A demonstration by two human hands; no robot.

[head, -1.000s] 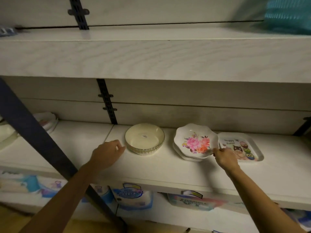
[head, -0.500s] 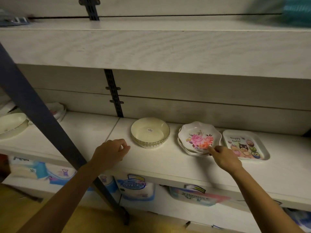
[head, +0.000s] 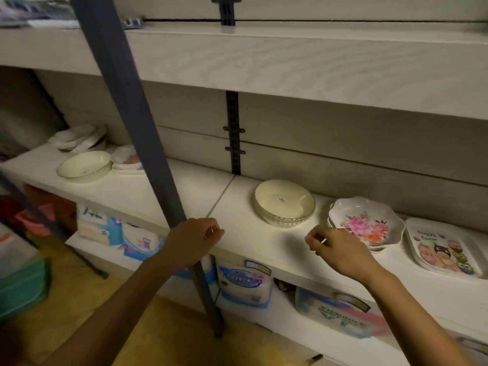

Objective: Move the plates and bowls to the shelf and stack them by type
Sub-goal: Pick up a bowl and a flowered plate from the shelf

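On the white shelf [head: 237,215] we see, right to left, an owl-printed tray [head: 443,249], scalloped flowered plates [head: 367,225] stacked just beside it, and nested cream bowls [head: 285,203]. Our left hand [head: 192,240] and right hand [head: 340,250] hang loosely curled and empty. The right hand has drawn back from the flowered plates it touched earlier.

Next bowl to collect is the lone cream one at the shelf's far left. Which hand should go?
Probably left. The left hand hovers nearer that bowl; the right hand sits by the flowered plates.
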